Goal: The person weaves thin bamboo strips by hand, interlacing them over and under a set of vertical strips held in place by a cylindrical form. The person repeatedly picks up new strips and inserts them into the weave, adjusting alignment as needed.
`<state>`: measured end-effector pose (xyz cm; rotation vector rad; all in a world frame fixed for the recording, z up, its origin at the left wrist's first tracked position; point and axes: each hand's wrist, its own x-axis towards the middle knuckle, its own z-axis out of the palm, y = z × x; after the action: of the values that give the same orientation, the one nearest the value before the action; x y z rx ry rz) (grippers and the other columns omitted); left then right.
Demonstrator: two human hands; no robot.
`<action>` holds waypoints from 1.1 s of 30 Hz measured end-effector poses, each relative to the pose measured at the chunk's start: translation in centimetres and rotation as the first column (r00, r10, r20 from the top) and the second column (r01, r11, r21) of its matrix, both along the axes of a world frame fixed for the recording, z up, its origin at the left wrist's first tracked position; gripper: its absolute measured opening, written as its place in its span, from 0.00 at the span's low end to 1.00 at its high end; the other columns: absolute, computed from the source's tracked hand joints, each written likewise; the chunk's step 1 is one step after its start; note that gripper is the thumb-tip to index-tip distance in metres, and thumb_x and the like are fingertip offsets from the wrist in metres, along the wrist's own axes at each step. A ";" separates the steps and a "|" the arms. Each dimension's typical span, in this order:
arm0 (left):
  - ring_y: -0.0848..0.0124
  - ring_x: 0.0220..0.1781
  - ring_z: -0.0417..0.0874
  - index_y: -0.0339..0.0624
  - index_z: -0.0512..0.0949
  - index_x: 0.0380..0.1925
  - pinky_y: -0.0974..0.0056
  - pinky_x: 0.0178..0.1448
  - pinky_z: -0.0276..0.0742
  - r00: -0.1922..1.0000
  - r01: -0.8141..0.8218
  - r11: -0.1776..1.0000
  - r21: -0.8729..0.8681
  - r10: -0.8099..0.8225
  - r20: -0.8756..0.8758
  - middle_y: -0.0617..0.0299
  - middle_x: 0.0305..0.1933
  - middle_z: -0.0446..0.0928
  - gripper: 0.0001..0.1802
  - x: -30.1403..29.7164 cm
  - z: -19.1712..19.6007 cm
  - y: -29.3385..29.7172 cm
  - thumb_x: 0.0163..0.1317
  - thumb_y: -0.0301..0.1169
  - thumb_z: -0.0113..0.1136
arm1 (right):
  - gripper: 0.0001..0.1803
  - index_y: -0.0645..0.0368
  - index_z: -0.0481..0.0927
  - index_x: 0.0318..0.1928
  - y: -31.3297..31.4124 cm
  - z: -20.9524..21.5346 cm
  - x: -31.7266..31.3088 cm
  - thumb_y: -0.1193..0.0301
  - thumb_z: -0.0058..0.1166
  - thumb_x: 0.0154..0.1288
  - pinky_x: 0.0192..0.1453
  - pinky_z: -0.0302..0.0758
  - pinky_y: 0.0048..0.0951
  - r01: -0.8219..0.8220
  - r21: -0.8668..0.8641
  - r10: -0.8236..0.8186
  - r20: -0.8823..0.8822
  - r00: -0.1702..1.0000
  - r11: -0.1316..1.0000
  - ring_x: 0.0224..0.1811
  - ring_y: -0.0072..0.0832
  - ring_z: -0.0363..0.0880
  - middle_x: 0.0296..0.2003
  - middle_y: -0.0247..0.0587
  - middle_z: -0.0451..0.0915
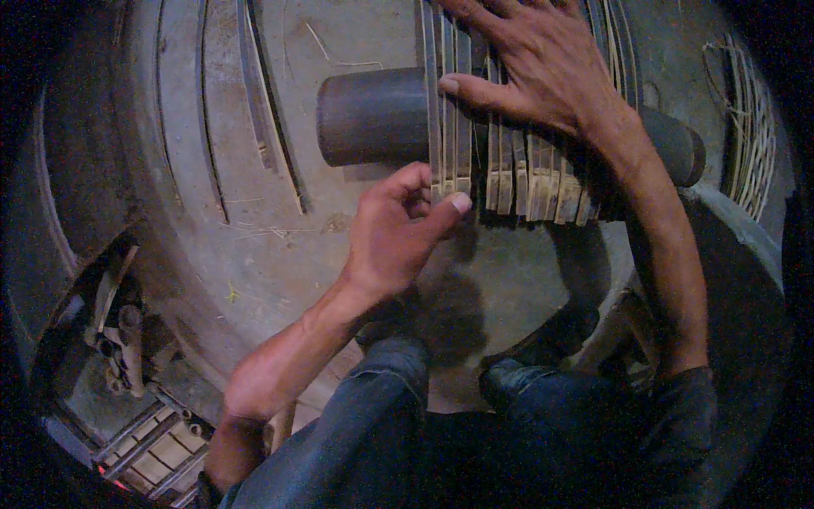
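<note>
A row of thin split strips [551,182], which look like bamboo, lies side by side across a dark cylinder [373,114], their pale cut ends toward me. With its thumb on top and fingers curled below, my left hand [386,229] is closed on the ends of the leftmost strips [449,140]. My right hand [551,72] rests palm down over the strips beyond the cylinder, fingers spread and thumb pointing left. A narrow dark gap separates the left strips from the rest. The far ends of the strips run out of view.
Several long strips [203,110] lie on the concrete floor [297,254] to the left. A bundle of pale thin strips [750,136] is at the far right. Tools [127,339] and a slatted crate-like object [157,450] sit at lower left. My knees and feet are below.
</note>
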<state>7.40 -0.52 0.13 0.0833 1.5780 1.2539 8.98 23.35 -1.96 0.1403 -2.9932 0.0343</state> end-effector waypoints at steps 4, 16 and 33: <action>0.85 0.28 0.73 0.36 0.79 0.39 0.75 0.32 0.71 0.997 0.058 0.998 -0.027 -0.059 -0.055 0.69 0.30 0.78 0.08 0.2 0.3 0.7 0.62 0.28 0.62 | 0.51 0.57 0.53 0.72 0.4 0.6 -0.5 0.31 0.31 0.62 0.76 0.38 0.57 0.025 -0.159 0.009 0.213 0.977 0.987 0.76 0.52 0.42 0.73 0.57 0.46; 0.78 0.39 0.79 0.38 0.77 0.48 0.70 0.42 0.78 0.975 -0.219 0.976 -0.005 0.218 0.050 0.64 0.43 0.78 0.13 0.3 -0.5 -0.8 0.67 0.31 0.56 | 0.48 0.57 0.52 0.73 0.5 0.1 -0.9 0.33 0.31 0.65 0.76 0.41 0.53 -0.036 -0.181 0.068 0.175 0.982 0.983 0.77 0.50 0.41 0.74 0.56 0.45; 0.78 0.40 0.80 0.35 0.77 0.48 0.71 0.41 0.78 0.997 -0.068 0.998 0.007 0.068 0.032 0.63 0.42 0.80 0.15 -2.0 0.5 0.6 0.68 0.34 0.55 | 0.48 0.54 0.48 0.74 0.6 0.7 -1.3 0.33 0.31 0.65 0.77 0.40 0.52 0.034 -0.199 0.022 0.269 0.963 0.980 0.77 0.48 0.39 0.74 0.54 0.44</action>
<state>5.36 0.12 0.62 0.0144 1.5601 1.3081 7.65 23.97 -1.25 0.1115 -3.2363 0.3861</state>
